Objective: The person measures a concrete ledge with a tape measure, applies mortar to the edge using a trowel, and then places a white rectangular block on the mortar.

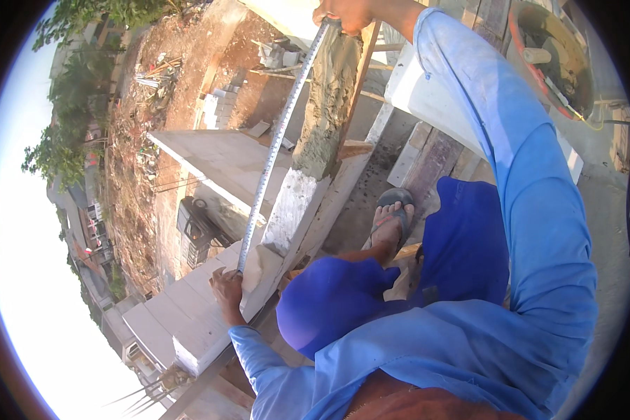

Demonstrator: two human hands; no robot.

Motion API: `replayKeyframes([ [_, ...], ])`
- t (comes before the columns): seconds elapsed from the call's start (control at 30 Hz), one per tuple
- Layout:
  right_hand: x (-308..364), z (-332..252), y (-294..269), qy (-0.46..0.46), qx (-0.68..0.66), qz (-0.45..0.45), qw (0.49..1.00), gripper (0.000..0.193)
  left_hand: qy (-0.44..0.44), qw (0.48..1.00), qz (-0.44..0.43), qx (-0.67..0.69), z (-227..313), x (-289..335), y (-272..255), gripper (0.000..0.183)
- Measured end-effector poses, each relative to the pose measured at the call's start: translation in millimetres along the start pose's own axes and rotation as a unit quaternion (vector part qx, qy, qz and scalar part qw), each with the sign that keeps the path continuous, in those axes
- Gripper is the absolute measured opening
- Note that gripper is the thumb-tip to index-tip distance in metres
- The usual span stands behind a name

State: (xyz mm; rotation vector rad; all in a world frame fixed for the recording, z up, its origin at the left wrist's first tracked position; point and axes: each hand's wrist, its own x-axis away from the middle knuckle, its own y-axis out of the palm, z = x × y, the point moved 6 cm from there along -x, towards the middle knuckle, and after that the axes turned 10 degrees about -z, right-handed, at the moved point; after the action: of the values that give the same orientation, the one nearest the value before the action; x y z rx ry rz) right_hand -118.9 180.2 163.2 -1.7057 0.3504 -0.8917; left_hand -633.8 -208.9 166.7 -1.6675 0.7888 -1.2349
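A pale measuring tape (pixel 276 133) with markings is stretched along the top of a narrow block wall. Its near end is pinched in the fingers of my left hand (pixel 227 288), beside the pale blocks. My right hand (pixel 346 12), at the far end, is closed around the tape by the wall's edge; a small red bit shows there, and the rest of what it grips is partly cut off by the picture's edge. Under the tape lie rough grey mortar (pixel 327 105) and a whitish block (pixel 294 210). A wooden board (pixel 357 87) runs along the wall's inner side.
My sandalled foot (pixel 392 218) rests by worn planks (pixel 434 164). A round tub (pixel 563 49) with mortar and a tool stands at upper right. A white slab (pixel 427 87) lies under my right arm. Beyond the wall, the ground drops to a parked truck (pixel 197 227) and stacked blocks (pixel 217 108).
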Motion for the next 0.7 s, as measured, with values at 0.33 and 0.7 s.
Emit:
replayKeyframes([
  [0.33, 27, -6, -16, 0.060, -0.069, 0.036, 0.995, 0.039, -0.010, 1.000, -0.002, 0.011, 4, 2, -5, 0.025],
  [0.7, 27, 6, -10, 0.118, -0.091, 0.047, 0.988, 0.038, 0.014, 1.000, -0.002, -0.010, 1, 0, -1, 0.024],
])
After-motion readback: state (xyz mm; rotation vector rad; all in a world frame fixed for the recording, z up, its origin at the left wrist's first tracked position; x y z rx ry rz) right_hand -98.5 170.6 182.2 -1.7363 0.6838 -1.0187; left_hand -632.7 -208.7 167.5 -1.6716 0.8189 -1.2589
